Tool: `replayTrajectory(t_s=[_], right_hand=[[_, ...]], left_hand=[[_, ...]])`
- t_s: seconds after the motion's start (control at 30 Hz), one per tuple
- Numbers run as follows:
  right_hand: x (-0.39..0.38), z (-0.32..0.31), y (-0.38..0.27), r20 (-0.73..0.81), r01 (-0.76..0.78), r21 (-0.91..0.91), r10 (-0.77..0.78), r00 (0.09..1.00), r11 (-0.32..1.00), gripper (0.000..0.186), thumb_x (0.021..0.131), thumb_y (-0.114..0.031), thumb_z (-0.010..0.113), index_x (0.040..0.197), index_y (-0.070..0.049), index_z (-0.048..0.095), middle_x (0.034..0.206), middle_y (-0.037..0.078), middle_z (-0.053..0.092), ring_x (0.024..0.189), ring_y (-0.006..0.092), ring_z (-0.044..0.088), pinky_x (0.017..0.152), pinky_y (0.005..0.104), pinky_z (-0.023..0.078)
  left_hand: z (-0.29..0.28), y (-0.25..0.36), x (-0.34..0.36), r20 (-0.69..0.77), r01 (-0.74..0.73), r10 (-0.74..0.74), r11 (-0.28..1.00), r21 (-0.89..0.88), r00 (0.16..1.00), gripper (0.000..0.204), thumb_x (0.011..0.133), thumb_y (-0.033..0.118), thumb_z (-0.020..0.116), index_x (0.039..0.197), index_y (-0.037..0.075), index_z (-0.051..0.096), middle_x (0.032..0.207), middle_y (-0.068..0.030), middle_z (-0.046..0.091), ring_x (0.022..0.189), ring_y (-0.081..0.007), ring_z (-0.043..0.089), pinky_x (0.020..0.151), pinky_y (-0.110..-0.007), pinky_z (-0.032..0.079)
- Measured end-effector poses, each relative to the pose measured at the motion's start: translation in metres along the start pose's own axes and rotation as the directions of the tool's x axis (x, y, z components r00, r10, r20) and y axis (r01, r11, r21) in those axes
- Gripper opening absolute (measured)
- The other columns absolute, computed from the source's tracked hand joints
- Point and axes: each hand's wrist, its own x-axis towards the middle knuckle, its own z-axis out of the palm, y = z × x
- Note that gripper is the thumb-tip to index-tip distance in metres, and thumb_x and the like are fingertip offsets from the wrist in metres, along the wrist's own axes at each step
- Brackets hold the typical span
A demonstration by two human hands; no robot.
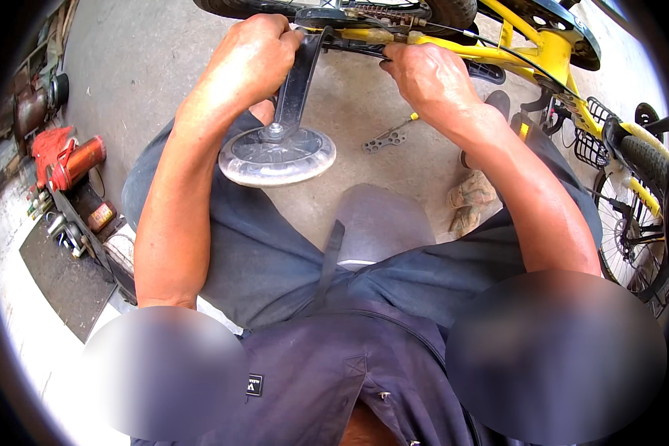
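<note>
My left hand is closed on the upper end of a black metal bracket, which carries a small clear-rimmed training wheel at its lower end. The bracket's top meets a yellow bicycle lying across the upper view, near its chain and rear tyre. My right hand is closed beside the bicycle's axle area, its fingertips largely hidden, so what they hold is unclear. Below it on the concrete lie a flat multi-hole wrench and a thin yellow-handled tool.
At the left are a red cloth, an orange-red cylinder and a metal tray of tools. More bicycle parts, with a black basket and a spoked wheel, crowd the right. A grey seat is between my legs.
</note>
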Motion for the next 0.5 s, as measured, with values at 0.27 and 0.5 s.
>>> replayTrajectory(t_s=[0.27, 0.5], right_hand=[[0.001, 0.0056, 0.005, 0.038, -0.021, -0.004, 0.021, 0.999, 1.0, 0.021, 0.087, -0.019, 0.053, 0.088, -0.004, 0.067, 0.085, 0.023, 0.066, 0.087, 0.0407, 0.064, 0.076, 0.0489, 0.05], [0.0026, 0.0102, 0.0077, 0.015, -0.011, -0.003, 0.012, 1.0, 1.0, 0.021, 0.086, -0.018, 0.052, 0.086, -0.003, 0.066, 0.085, 0.023, 0.066, 0.086, 0.0422, 0.063, 0.074, 0.0499, 0.049]], left_hand=[[0.0029, -0.0003, 0.0008, -0.007, 0.072, -0.072, 0.997, -0.031, 0.997, 0.031, 0.092, 0.023, 0.054, 0.091, -0.007, 0.063, 0.073, -0.0231, 0.063, 0.067, -0.0305, 0.067, 0.066, -0.04, 0.051], [0.0035, -0.0012, 0.0005, -0.007, 0.082, -0.082, 0.996, -0.027, 0.997, 0.03, 0.092, 0.023, 0.054, 0.092, -0.006, 0.064, 0.074, -0.0219, 0.065, 0.068, -0.0288, 0.067, 0.066, -0.039, 0.051]])
